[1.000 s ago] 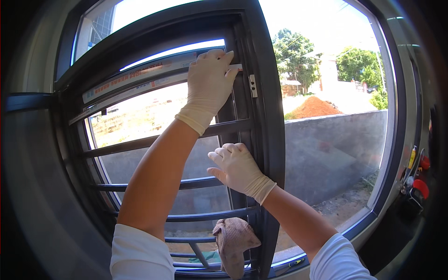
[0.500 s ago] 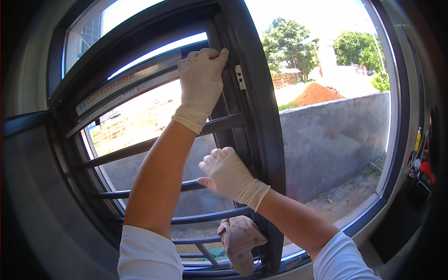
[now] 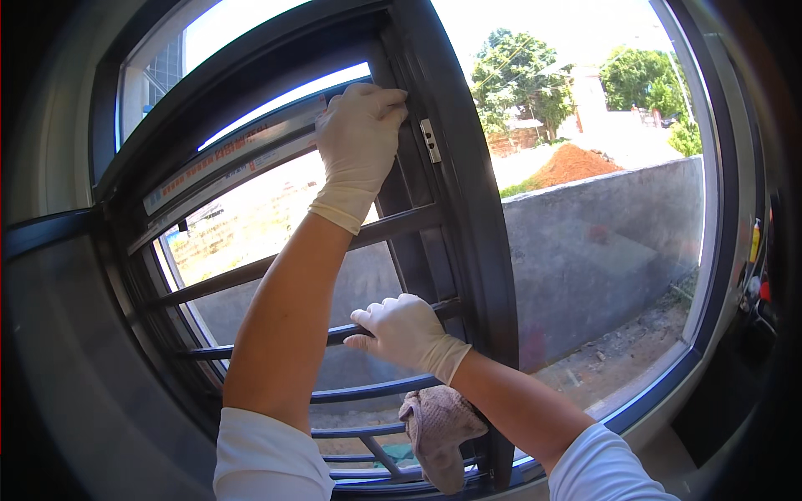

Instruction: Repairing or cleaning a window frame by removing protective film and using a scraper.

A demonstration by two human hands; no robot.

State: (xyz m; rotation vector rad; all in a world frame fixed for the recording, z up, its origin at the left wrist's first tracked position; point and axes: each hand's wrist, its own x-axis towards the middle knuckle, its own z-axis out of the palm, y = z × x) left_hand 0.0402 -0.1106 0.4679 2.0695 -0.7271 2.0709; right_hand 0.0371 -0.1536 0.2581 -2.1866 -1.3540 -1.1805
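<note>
My left hand (image 3: 361,138), in a white glove, is up at the right end of the printed film strip (image 3: 213,167) on a dark window sash (image 3: 464,184). Its fingers are curled in by the frame's inner edge, and what they grip is hidden behind the hand. Lower down, my gloved right hand (image 3: 405,334) has its fingers bent over a horizontal grille bar (image 3: 338,334), the thumb below it. A crumpled brownish cloth (image 3: 443,430) hangs over a lower bar beneath the right hand. A small metal latch plate (image 3: 430,140) sits on the sash's upright.
Right of the sash, the window opening looks onto a grey concrete wall (image 3: 601,259), a reddish dirt mound (image 3: 576,165) and trees. A dark panel (image 3: 58,334) stands at the left. At the far right, a yellow bottle (image 3: 755,240) stands among other items.
My right hand has dropped slightly and moved right, from in front of the bars onto one bar. My left hand stays near the same spot, its fingers drawn slightly closer together.
</note>
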